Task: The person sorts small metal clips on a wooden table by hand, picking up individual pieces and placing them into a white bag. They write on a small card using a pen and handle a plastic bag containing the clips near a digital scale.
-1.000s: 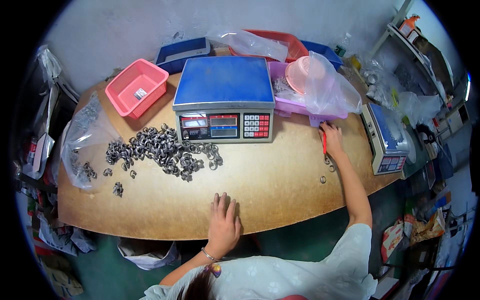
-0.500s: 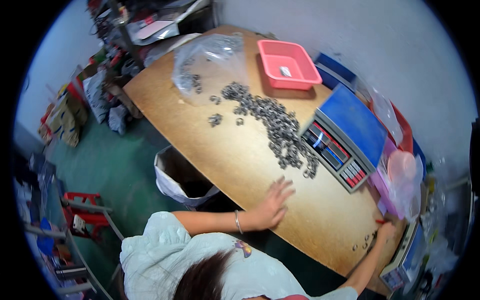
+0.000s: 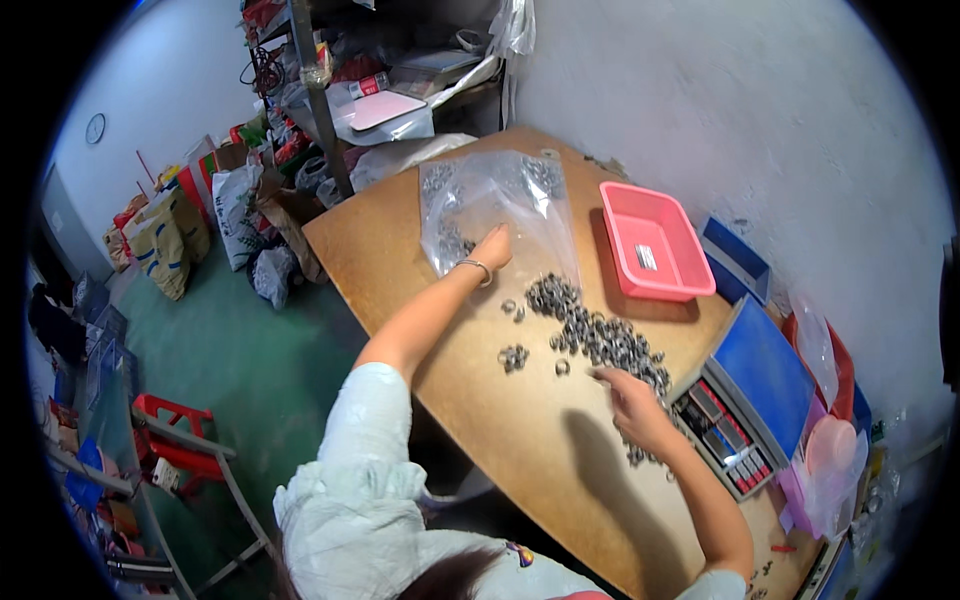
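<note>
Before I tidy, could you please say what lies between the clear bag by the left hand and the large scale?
In the head view, a pile of dark rings lies between the bag and scale.

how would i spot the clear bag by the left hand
On the brown table, find the heap of dark metal rings. Beyond it, by the left hand, lies the clear plastic bag. Unlike the pink basket to its right, it's limp and see-through, rings showing inside.
</note>
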Demonstrator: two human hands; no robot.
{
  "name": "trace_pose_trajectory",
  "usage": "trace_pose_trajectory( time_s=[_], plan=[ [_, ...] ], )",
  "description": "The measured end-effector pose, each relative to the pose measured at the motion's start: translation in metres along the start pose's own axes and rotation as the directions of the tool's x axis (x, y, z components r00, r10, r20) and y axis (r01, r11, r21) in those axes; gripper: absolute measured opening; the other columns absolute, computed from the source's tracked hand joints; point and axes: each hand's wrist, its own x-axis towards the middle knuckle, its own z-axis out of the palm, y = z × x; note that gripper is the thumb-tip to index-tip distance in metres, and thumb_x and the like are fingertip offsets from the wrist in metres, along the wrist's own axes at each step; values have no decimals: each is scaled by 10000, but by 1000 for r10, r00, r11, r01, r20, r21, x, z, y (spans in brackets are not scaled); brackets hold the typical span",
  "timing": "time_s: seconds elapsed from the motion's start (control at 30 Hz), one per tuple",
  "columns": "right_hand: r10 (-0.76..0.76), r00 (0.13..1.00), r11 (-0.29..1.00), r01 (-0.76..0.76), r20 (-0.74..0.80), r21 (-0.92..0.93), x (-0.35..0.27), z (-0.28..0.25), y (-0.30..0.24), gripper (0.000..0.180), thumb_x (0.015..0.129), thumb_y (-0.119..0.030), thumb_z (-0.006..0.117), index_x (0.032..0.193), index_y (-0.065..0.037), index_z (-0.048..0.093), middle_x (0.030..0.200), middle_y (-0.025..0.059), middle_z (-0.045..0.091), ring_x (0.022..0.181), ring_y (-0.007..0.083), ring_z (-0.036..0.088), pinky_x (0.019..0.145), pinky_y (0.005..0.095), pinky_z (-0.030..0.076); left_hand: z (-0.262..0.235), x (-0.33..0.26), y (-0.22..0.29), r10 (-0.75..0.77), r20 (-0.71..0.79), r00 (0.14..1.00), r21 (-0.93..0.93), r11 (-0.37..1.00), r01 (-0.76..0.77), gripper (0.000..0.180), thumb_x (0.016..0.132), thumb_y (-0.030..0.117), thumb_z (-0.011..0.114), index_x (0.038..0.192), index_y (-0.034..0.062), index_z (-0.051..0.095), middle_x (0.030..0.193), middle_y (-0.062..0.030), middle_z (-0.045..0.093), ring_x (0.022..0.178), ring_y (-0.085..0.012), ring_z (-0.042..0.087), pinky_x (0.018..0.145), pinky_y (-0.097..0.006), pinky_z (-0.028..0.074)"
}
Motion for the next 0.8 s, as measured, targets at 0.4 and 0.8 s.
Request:
trace_pose_trajectory(
  time_s=[0.4, 0.8],
  plan=[
    [341, 845, 748, -509, -413, -425, 355, 106, 146, 479, 914, -287, 457, 1258, 47, 448, 1216, 295, 530, 1115, 436, 534, 945, 496, 426, -6, 161, -75, -129, -216, 968, -21, 992, 127, 611, 855, 444, 574, 1328, 64, 498, 1377, -271, 435, 1259, -473, 413, 1042, -612, 291],
    [257, 834, 953, -303, -489, -14, 426, 39, 179, 659, 852, -462, 601, 1335, -35, 467, 1296, 230, 530, 1211, 372, 503, 1001, 427, 408, -1, 230, -112, -52, -310, 949, -48, 998, 39, 799, 805, 625, 549, 1426, 142, 406, 1420, -258, 392, 1335, -431, 333, 1091, -584, 230]
  ],
)
